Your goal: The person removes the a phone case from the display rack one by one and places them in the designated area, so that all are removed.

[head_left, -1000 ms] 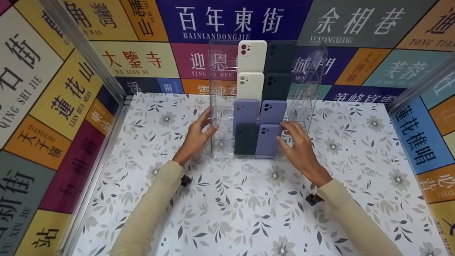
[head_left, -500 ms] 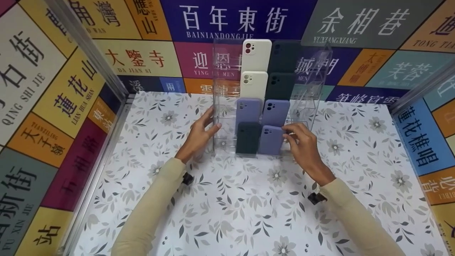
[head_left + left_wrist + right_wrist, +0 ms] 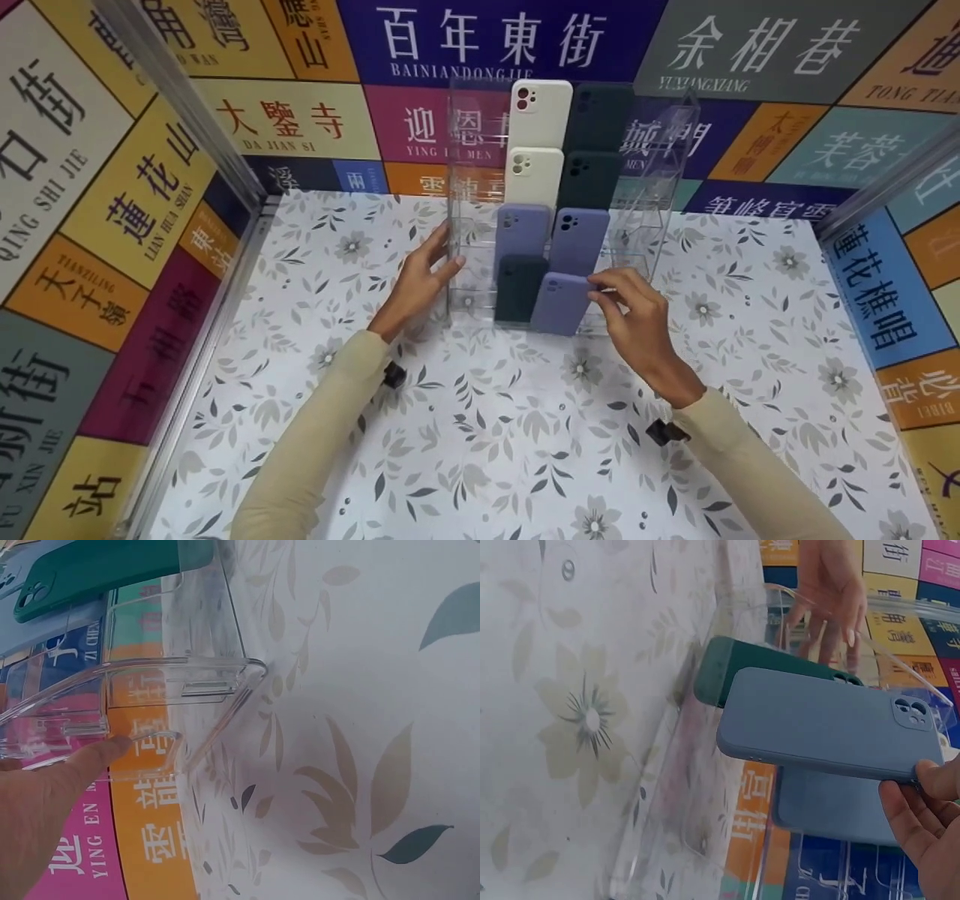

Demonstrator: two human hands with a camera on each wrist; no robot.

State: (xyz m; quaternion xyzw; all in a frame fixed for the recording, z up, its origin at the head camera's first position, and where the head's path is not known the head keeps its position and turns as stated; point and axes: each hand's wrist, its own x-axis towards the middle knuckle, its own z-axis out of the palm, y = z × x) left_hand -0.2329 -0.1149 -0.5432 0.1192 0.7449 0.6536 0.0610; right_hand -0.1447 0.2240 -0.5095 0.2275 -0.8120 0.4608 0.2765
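Between thumb and fingers, my right hand pinches a lavender phone case by its upper right corner. The case leans to one side in front of the lowest tier of a clear acrylic display stand; in the right wrist view the pinched phone case overlaps a green one. My left hand rests at the stand's left side, fingers extended along the clear panel. Beside the pinched case stands a dark green phone case. Higher up are two more lavender cases, two white cases and two dark green cases.
The stand rises in tiers on a white tabletop with a leaf and flower print. Behind it is a back wall of coloured street-name signs. Side walls with metal edges flank the table.
My right hand has taken hold of the lower right lavender case and pulled it out of line, forward and tilted. My left hand stays at the stand's side.
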